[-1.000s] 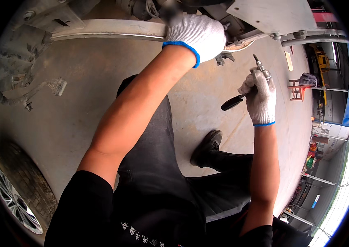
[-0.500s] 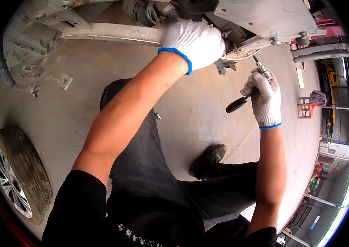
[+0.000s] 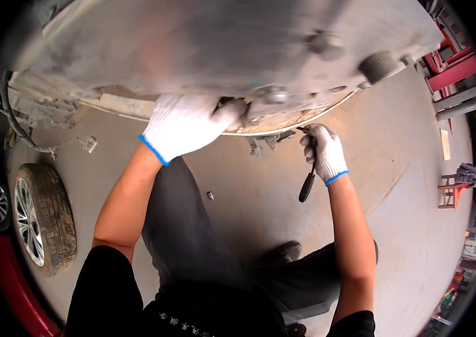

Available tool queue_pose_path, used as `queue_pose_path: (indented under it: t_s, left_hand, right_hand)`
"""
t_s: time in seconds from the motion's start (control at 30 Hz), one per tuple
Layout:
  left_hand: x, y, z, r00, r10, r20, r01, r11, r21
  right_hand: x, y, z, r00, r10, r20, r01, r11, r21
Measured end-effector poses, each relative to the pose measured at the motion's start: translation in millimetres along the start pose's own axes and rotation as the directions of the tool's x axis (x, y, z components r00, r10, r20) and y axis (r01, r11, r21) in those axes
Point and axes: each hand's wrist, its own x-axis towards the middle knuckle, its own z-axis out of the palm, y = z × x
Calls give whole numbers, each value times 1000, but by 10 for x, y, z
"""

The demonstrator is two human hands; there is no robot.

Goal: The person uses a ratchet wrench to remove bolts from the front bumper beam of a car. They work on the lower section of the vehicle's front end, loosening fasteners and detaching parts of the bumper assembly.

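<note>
The broad grey underside of a vehicle (image 3: 215, 50) fills the top of the view, blurred by motion. My left hand (image 3: 184, 126), in a white knitted glove with a blue cuff, reaches up to its lower edge. The thumb lies beside a dark opening there, and the other fingers are hidden. To the right, just below the curved rim, my gloved right hand (image 3: 326, 153) is closed around a ratchet wrench. The black handle of the ratchet wrench (image 3: 307, 188) hangs down from the fist. Its head is mostly covered by the fingers, and its tip lies close to the rim.
On the floor at the left lies a removed wheel (image 3: 52, 219) with a worn tyre, near a red car (image 3: 10, 269). A loose cable with a connector (image 3: 88, 144) hangs at upper left. A small metal piece (image 3: 210, 195) sits on the floor. Red stands (image 3: 457, 76) are at right.
The view has tilted up, and the vehicle's underside takes up more of it. My right hand has come in closer to the rim with the ratchet wrench, whose handle now points more steeply down.
</note>
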Motion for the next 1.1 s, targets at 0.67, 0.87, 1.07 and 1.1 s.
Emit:
queue_pose_path:
  t_s: [0.67, 0.87, 1.07, 1.1]
  left_hand:
    - [-407, -180, 18, 996, -5, -92, 55, 830, 555]
    - [-461, -38, 4, 936, -275, -218, 299, 951, 83]
    - [-826, -366, -2, 872, -411, -264, 455, 880, 133]
    - [-898, -404, 26, 863, -425, -272, 455, 889, 55]
  right_hand:
    - [600, -295, -790, 959, -229, -166, 234, 309, 922]
    - [454, -211, -625, 946, -298, -125, 240, 387, 890]
    - [360, -361, -280, 937, -313, 155, 8, 463, 886]
    - [368, -361, -263, 932, -310, 189, -16, 484, 875]
